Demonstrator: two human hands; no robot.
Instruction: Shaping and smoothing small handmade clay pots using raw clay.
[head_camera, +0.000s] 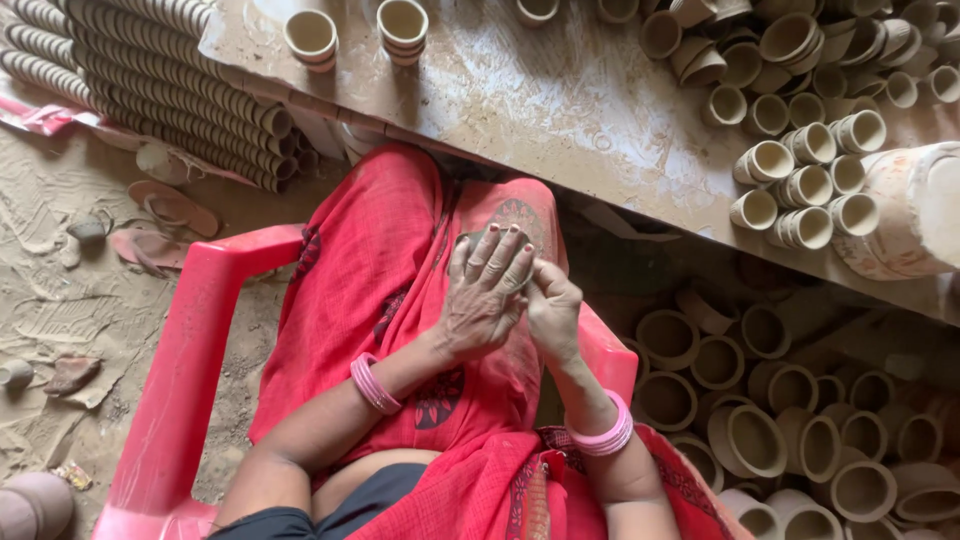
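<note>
Head cam, looking straight down at the lap. Left hand (487, 295) is cupped over a small grey clay piece (478, 240), fingers (497, 252) spread and pressed on top of it, so it's clamped on that piece. Right hand (553, 308) is tucked in against the left from the side, fingertips curled in at the piece's edge; touching it, but I can't tell how firm the hold is since the left hand covers most of it. The piece sits over the lap, on the red cloth (380, 300), just below the edge of the work table (560, 110). Can't make out its shape, mostly hidden.

Pink bangles (372, 383) on the left wrist, a matching set on the right. Person is seated in a red plastic chair (190, 350).

On the table: two short stacks of small clay cups (311, 38) at the far left, well apart from the hands; a big jumble of the same cups (800, 60) at the right end, some nested and lying on their sides. A larger pale pot (915, 215) at the table's right edge.

Under and beside the table on the right: wider clay bowls (745, 435), packed close. Far left: long rows of nested cups (150, 80) laid on sandy ground (60, 290), a pair of sandals (165, 225) near them
</note>
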